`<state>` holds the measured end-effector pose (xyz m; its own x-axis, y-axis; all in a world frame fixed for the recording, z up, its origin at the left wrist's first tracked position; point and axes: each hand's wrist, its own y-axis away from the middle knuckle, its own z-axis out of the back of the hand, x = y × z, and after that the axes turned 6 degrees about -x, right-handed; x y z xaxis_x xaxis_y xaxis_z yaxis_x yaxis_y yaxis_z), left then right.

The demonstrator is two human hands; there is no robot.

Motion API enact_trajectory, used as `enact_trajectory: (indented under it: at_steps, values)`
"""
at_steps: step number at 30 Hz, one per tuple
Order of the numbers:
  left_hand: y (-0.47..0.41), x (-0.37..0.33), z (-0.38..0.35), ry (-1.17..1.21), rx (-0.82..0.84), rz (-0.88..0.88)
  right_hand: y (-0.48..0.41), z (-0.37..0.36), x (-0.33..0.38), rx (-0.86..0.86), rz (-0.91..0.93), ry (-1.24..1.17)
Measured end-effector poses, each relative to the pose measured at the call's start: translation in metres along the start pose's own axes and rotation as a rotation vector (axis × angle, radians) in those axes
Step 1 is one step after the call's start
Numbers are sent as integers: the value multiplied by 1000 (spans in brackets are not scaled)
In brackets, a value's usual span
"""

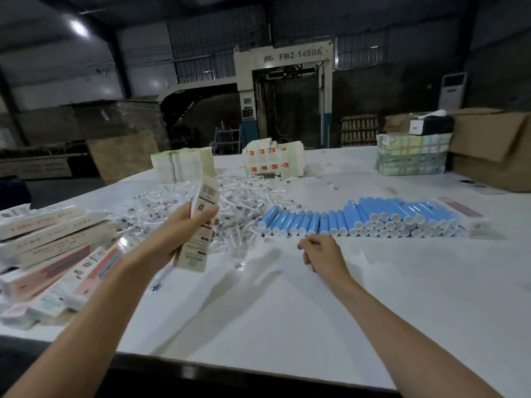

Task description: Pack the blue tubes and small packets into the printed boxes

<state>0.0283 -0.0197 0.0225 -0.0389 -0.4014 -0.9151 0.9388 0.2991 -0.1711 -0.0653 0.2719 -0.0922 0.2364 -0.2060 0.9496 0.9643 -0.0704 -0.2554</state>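
We see the left hand [190, 225] raised above the table [287, 317], its grip closed round a printed box [207, 193]. The thumb is on the near face and the fingers wrap the far side. The box stands nearly upright, leaning a little to the right, with a barcode near its top. It is blurred, so we cannot tell whether its upper end is open or closed.

The right hand [323, 254] rests low over the table just in front of the blue tubes [373, 216]. Its grip is narrow, the fingers curled under, and nothing shows inside them.

The tubes lie side by side in a long row with their white caps towards us. They are stacked deeper at the right end, where some seem to be in clear wrap.

The small packets [244, 199] lie in a loose heap on the table behind the left hand, between the tubes and a stack of long printed boxes [48, 234] at the left edge.

Farther back stand a pale pile of flat cartons [184, 165] and a white bundle with orange marks [273, 159]. Well to the right are a wrapped block [413, 153] and a brown cardboard carton [494, 145]. Beyond the table, a machine [298, 56] is lettered FMZ-1450A.
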Motion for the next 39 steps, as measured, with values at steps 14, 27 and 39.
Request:
enact_trajectory:
  at_steps: [14, 27, 39]
  values:
    - [-24, 36, -156, 793, 237, 150, -102, 54, 21, -266, 230, 1219]
    - [-20, 38, -152, 764, 271, 136, -114, 40, 6, -170, 176, 1702]
    - [-21, 39, -139, 662, 295, -14, -99, 39, 46, -187, -2, 500]
